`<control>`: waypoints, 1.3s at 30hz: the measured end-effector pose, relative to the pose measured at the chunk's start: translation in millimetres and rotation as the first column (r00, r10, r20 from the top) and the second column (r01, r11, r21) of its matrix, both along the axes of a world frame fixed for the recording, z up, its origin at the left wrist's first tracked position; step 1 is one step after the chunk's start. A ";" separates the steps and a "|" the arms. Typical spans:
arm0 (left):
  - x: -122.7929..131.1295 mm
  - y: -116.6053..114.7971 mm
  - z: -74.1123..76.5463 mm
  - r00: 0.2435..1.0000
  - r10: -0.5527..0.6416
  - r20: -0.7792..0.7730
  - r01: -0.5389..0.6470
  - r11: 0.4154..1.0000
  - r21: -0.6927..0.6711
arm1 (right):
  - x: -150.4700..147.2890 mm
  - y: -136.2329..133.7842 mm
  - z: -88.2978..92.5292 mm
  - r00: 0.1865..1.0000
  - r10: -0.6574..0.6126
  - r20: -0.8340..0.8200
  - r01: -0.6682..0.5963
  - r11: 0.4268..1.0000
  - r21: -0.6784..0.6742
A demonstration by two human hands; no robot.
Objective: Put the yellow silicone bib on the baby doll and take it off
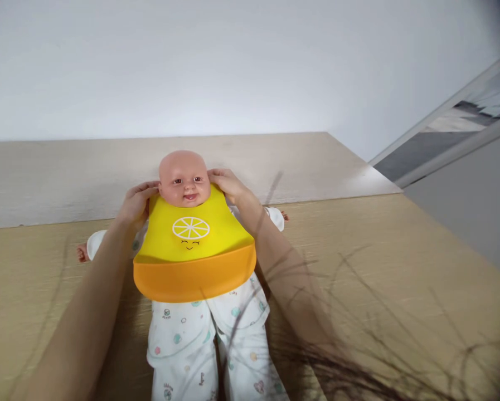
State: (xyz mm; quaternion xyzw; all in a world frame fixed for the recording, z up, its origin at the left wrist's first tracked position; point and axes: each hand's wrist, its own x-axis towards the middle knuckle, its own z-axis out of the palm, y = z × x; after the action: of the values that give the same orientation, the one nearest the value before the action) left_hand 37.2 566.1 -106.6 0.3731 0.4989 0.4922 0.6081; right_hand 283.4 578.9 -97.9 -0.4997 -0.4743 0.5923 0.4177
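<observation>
A bald baby doll lies face up, dressed in white patterned clothes. Over its chest is a yellow bib with a lemon-slice print and an orange pocket along the bottom. My left hand is at the doll's neck on the left, its fingers together at the bib's upper edge. On the other side of the neck, my right hand has its fingers closed at the bib's top edge. The fingertips of both hands are partly hidden behind the doll's head and bib.
The doll rests on a wooden table, with a paler board behind it. Beyond stands a white wall. A slanted pale frame is at the right. Dark strands of hair cross the lower right of the view.
</observation>
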 end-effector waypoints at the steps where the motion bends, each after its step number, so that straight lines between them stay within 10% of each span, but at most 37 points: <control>1: -1.8 1.4 -2.4 1.000 -0.002 0.010 0.002 1.000 0.006 | -0.1 0.3 -1.9 1.000 -0.009 0.002 0.009 1.000 -0.006; 18: 12.3 -8.8 -0.8 0.986 0.000 -0.168 -0.021 0.992 -0.125 | 2.0 4.6 -33.6 0.998 -0.008 0.056 0.010 0.999 -0.050; 39: -1.5 -3.0 -0.6 0.943 -0.036 -0.330 0.027 0.999 -0.032 | 1.9 -0.7 -18.3 0.982 -0.031 0.188 0.046 0.996 -0.077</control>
State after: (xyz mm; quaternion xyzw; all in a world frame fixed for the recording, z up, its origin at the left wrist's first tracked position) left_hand 35.7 563.1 -107.2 0.4499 0.5942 0.4064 0.5286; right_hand 285.3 578.2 -116.2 -0.5787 -0.4772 0.5533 0.3623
